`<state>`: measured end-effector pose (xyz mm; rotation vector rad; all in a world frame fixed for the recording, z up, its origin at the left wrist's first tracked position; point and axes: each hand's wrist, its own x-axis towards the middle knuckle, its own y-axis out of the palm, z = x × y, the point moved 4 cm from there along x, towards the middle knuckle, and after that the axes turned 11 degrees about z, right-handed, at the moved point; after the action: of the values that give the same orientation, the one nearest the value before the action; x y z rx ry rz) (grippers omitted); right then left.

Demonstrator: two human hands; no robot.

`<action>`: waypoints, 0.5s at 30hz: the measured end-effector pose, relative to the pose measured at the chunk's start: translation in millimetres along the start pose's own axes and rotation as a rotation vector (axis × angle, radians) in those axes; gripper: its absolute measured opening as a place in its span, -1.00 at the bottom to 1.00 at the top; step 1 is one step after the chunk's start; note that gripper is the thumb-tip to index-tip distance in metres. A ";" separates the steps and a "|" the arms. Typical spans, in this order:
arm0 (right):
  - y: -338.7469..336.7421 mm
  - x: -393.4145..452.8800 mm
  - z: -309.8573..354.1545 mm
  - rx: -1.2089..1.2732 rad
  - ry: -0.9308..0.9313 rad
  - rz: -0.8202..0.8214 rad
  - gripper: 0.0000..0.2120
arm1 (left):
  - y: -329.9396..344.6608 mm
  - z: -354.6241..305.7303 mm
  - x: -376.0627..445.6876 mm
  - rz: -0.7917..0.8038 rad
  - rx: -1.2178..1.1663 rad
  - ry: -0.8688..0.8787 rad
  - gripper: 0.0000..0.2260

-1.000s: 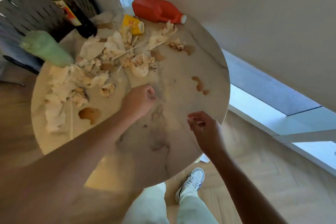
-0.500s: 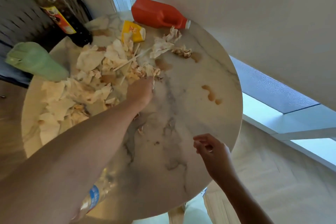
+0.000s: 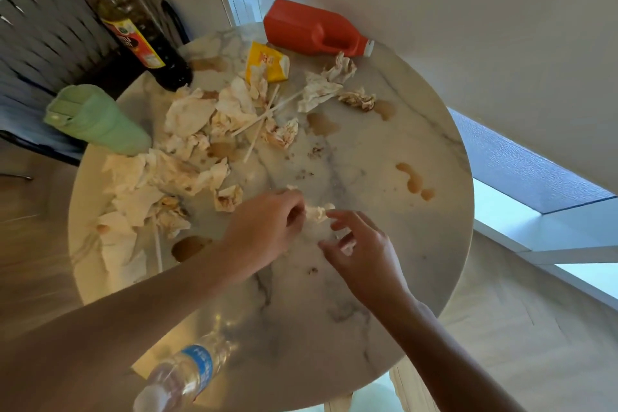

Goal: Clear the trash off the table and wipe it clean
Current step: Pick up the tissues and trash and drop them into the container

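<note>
Pinching crumpled, stained tissue (image 3: 317, 213) with left hand (image 3: 267, 227), its long axis toward 2 o'clock; right hand (image 3: 359, 252) fingers apart at 4 o'clock, touching it.

My left hand (image 3: 267, 227) and right hand (image 3: 361, 254) meet mid-table (image 3: 418, 244), a crumpled tissue (image 3: 317, 214) between them. Heap of tissues (image 3: 174, 170) spreads left of my hands; sticks (image 3: 264, 117) lie behind it. Far edge: jug (image 3: 311, 32) on its side, carton (image 3: 267, 63) just before it, tall bottle (image 3: 133, 40) to the left. Cup (image 3: 97, 120) at left rim. Water bottle (image 3: 187, 375) lies near me. Spills (image 3: 414, 181) right.
</note>
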<state>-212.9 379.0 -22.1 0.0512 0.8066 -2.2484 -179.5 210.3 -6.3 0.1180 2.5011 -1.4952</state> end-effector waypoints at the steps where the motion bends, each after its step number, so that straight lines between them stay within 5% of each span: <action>1: 1.6 1.1 5.2 -0.018 -0.025 0.003 -0.61 | -1.0 -6.4 -4.0 0.021 -0.037 0.016 -0.95; 9: -4.5 -11.2 12.5 0.035 -0.135 -0.178 -0.76 | -13.4 -39.0 -13.1 0.094 -0.382 0.107 -0.95; 15: -13.1 -11.9 4.7 -0.011 -0.143 -0.270 -0.86 | -25.9 1.0 -15.4 -0.004 -0.282 0.056 -0.95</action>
<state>-211.8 390.8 -8.2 -0.2348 0.7867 -2.4663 -169.1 197.7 19.0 0.1086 2.7265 -1.1388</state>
